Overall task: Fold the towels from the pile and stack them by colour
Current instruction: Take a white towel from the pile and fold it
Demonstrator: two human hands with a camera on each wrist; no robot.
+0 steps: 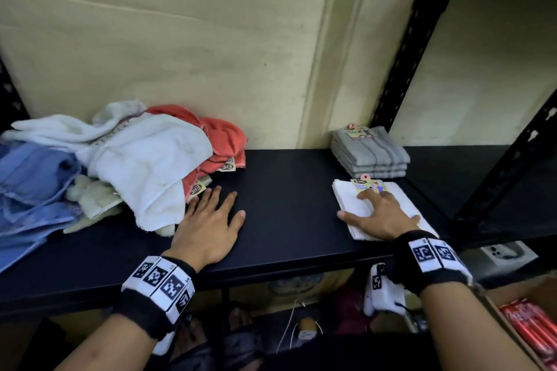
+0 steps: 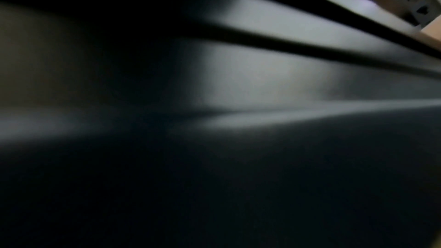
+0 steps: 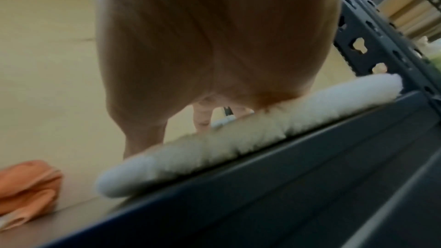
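Note:
A loose pile of towels (image 1: pixel 120 166) lies at the left of the black shelf (image 1: pixel 286 190): white (image 1: pixel 150 169), coral red (image 1: pixel 223 141), blue (image 1: pixel 30 184) and cream ones. My left hand (image 1: pixel 211 220) rests flat and open on the bare shelf just right of the pile. A folded white towel (image 1: pixel 388 208) with a paper tag lies at the right; my right hand (image 1: pixel 379 214) presses on it with spread fingers. In the right wrist view the palm (image 3: pixel 214 44) sits on the folded white towel (image 3: pixel 190 148). Behind it stands a stack of folded grey towels (image 1: pixel 370 153). The left wrist view is dark and blurred.
A beige wall backs the shelf. A black slotted upright (image 1: pixel 404 48) stands at the right. Below the shelf edge are cables, a white device (image 1: pixel 379 289) and a cardboard box with red packets (image 1: pixel 530 331). The coral towel (image 3: pixel 26 186) shows in the right wrist view.

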